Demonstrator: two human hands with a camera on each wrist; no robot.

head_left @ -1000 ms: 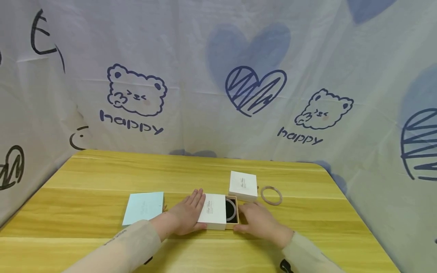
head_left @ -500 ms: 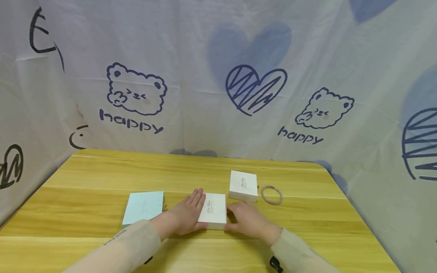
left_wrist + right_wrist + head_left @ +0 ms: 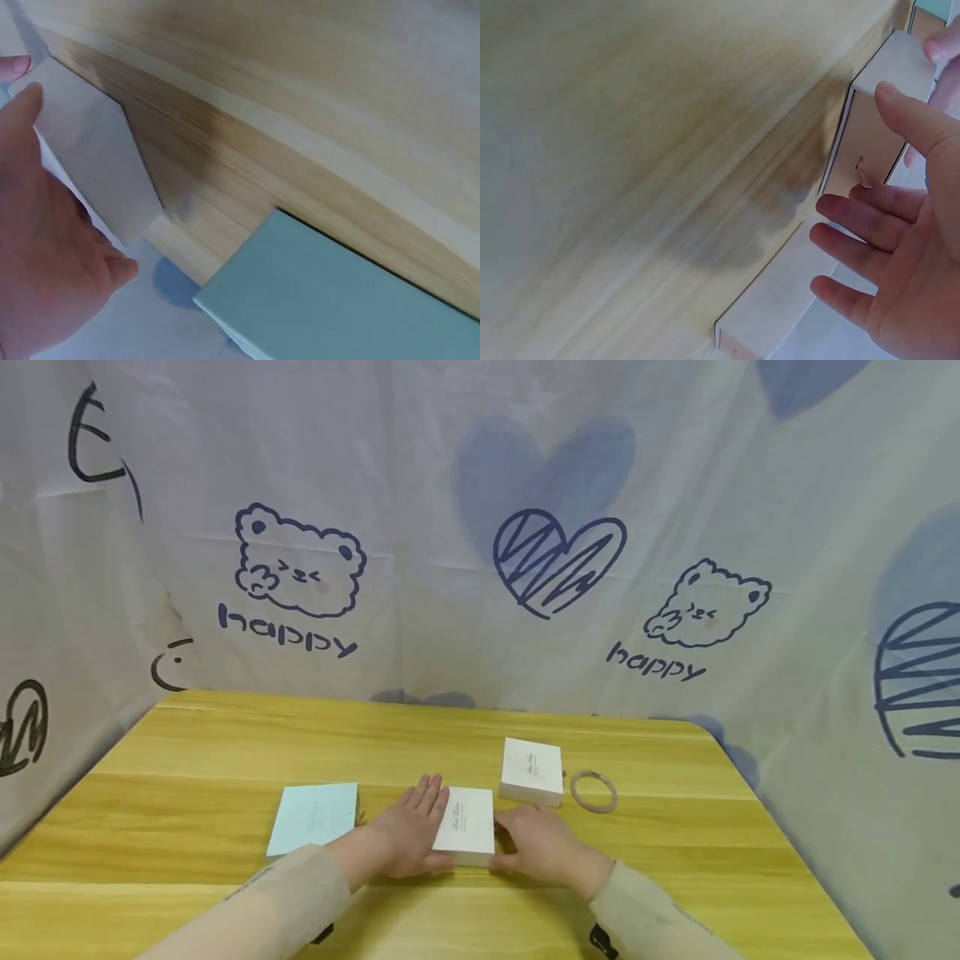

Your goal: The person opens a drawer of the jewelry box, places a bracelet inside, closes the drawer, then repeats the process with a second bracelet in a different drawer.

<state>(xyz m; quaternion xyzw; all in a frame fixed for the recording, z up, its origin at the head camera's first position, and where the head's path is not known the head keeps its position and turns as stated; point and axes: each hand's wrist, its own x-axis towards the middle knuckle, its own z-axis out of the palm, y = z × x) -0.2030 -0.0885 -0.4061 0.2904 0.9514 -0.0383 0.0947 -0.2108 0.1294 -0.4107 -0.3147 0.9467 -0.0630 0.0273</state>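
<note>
A white drawer-style box (image 3: pixel 467 828) with small printed writing lies flat between both hands, its drawer pushed in. My left hand (image 3: pixel 405 835) lies along the box's left side with straight fingers on its top and thumb on its near side. At the right end, my right hand (image 3: pixel 546 845) has its thumb near the front corner. The right wrist view shows its fingers loosely spread before the beige drawer front (image 3: pixel 877 139), which has a small cord pull (image 3: pixel 863 172). The bangle seen inside earlier is hidden.
A second white box (image 3: pixel 531 770) stands behind and to the right, beside a pale pinkish bangle (image 3: pixel 594 792) lying on the wood-grain table (image 3: pixel 247 735). A light blue box (image 3: pixel 313 818) sits left of my left hand. A printed cloth (image 3: pixel 450 652) hangs behind the table.
My right hand has moved left, and the drawer holding a bangle has slid fully into the white box. My left hand has stayed in place on the box.
</note>
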